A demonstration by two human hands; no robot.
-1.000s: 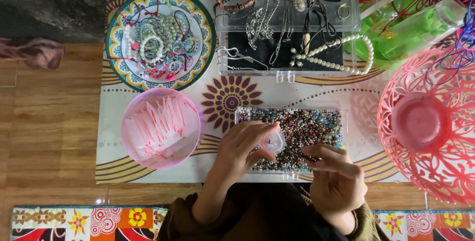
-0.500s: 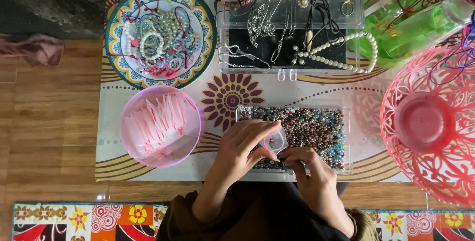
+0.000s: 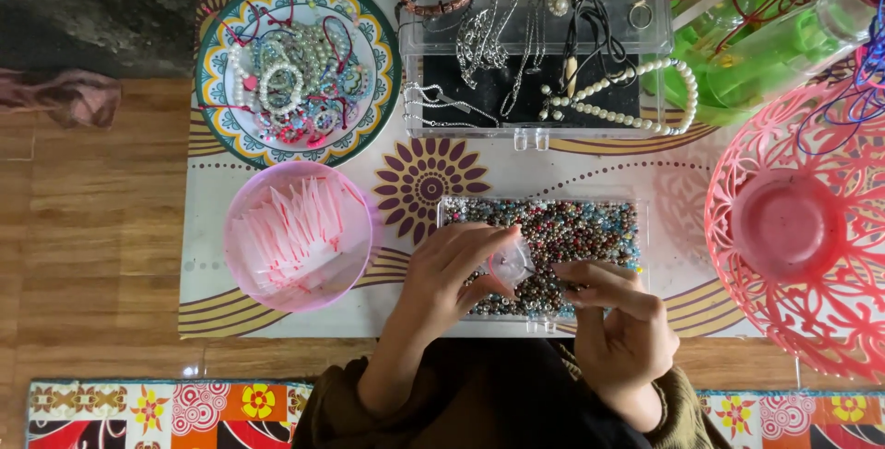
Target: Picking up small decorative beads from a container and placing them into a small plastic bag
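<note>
A clear tray full of small mixed-colour beads lies on the patterned mat in front of me. My left hand holds a small clear plastic bag over the tray's near left part. My right hand sits beside it with thumb and fingers pinched together just right of the bag; what it pinches is too small to tell. Both hands rest over the beads at the tray's near edge.
A pink bowl of small clear bags stands to the left. A patterned plate of bracelets is behind it, a clear box of necklaces at the back centre, a pink openwork basket and green bottles at right.
My right hand has moved up to the bead tray and closed in beside the bag. My left hand has stayed holding the bag over the tray.
</note>
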